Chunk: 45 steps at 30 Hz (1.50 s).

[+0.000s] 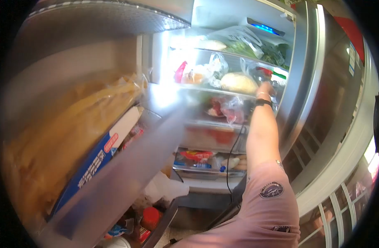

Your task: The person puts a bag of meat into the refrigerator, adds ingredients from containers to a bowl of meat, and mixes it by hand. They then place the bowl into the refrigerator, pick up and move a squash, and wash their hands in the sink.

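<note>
My right hand [266, 89] reaches into a lit, open fridge, at the right end of the second shelf. A black band [263, 102] is round its wrist. Just beyond the hand are items with a red top [264, 71] and a green top [279, 75]. Its fingers are mostly hidden, so I cannot see whether they hold anything. Left of the hand, a pale, rounded item in a clear bag [239, 82] rests on the same shelf. My left hand does not show.
Bagged greens [243, 47] fill the top shelf. Below are bagged red food [226, 109] and a lower drawer [210, 167]. A blurred pale panel [123, 173] crosses the left foreground. Near it are a blue-and-white box [96, 165] and a red-capped container [151, 218]. A dark cable [228, 165] hangs in front.
</note>
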Tool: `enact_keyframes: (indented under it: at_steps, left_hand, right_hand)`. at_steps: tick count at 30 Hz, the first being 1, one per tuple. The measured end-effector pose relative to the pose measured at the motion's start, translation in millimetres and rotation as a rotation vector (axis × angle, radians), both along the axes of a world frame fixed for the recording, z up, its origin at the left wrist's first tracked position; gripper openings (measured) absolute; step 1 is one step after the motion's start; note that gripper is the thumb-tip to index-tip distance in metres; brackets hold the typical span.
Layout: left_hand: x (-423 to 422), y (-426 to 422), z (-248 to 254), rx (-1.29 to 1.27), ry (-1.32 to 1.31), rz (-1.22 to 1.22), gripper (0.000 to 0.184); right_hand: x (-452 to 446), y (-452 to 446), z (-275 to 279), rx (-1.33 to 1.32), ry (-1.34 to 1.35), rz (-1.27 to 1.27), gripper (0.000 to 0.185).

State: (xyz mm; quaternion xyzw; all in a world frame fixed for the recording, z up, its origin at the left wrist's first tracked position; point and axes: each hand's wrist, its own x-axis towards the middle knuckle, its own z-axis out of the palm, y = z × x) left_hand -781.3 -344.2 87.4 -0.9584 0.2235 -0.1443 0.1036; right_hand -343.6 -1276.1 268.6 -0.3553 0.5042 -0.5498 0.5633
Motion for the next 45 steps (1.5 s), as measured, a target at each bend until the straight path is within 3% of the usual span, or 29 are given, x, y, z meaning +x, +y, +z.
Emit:
enact_keyframes:
  at_steps: [1,2,3,4,6,9,11,13,14,17,19,20,22,24,27,28,31,36,41,42,43,45]
  left_hand:
    - [-1,0,-3,-0.008,-0.006,-0.007,0.025]
    - [-1,-1,-7,-0.018,-0.013,-0.017,0.025]
    - [-3,0,-11,-0.027,-0.017,-0.028,0.025]
    - [-4,-1,-12,-0.036,-0.028,-0.040,0.025]
    - [-10,-1,-17,-0.053,-0.048,-0.063,0.025]
    - [-19,0,-24,-0.075,-0.066,-0.097,0.025]
    - [-26,-1,-28,-0.085,-0.079,-0.120,0.025]
    - [-35,-6,-34,-0.102,-0.085,-0.145,0.025]
    - [-39,-10,-37,-0.111,-0.082,-0.153,0.025]
    - [-55,-26,-47,-0.132,-0.069,-0.187,0.025]
    - [-69,-43,-55,-0.141,0.038,-0.160,0.030]
    - [-78,-52,-56,-0.147,0.130,-0.118,0.036]
    - [-89,-87,-59,-0.086,-0.024,-0.171,0.046]
    - [-106,-116,-76,-0.059,-0.085,-0.151,0.061]
    - [-122,-186,-74,-0.140,-0.169,-0.186,0.047]
    - [-130,-206,-82,-0.060,-0.176,-0.102,0.037]
    - [-126,-274,-62,-0.149,-0.160,-0.258,0.020]
    - [-93,-337,-67,-0.042,-0.115,-0.395,0.043]
    - [-1,-412,-42,0.139,0.104,-0.533,0.049]
    - [14,-423,-41,0.323,-0.121,-0.583,0.051]
    - [23,-434,-23,0.085,-0.017,-0.673,0.052]
    - [48,-454,-12,-0.034,-0.030,-0.784,0.053]
  right_hand:
    - [22,-13,-15,-0.025,-0.038,-0.049,0.063]
    - [-17,44,5,-0.033,-0.076,0.011,0.052]
    - [-14,43,-6,-0.154,-0.041,0.055,0.037]
    - [-20,68,-8,-0.258,0.007,-0.088,0.026]
    - [-19,82,-26,-0.617,0.056,-0.148,0.036]
    - [-64,149,-40,-0.690,-0.058,-0.048,0.040]
    - [-111,188,-51,-0.831,-0.139,0.272,0.037]
    - [-199,252,-38,-0.464,-0.285,0.758,0.031]
    - [-220,259,-46,-0.510,-0.312,0.880,0.031]
    - [-282,277,-68,-0.629,-0.359,0.896,0.034]
    - [-314,271,-77,-0.954,-0.476,0.735,0.033]
    - [-335,267,-75,-1.067,-0.407,0.673,0.032]
    - [-366,248,-75,-1.305,-0.230,0.491,0.030]
    - [-386,229,-83,-1.289,-0.255,0.461,0.027]
    - [-410,198,-95,-1.284,-0.235,0.476,0.025]
    - [-415,188,-97,-1.285,-0.241,0.496,0.025]
    - [-431,163,-111,-1.269,-0.085,0.601,0.029]
    - [-438,145,-113,-1.415,0.129,0.725,0.042]
    - [-412,148,-105,-1.710,0.388,0.549,0.056]
    - [-408,151,-102,-1.749,0.394,0.543,0.055]
    - [-402,150,-98,-1.825,0.381,0.517,0.055]
    - [-394,150,-83,-1.917,0.418,0.486,0.053]
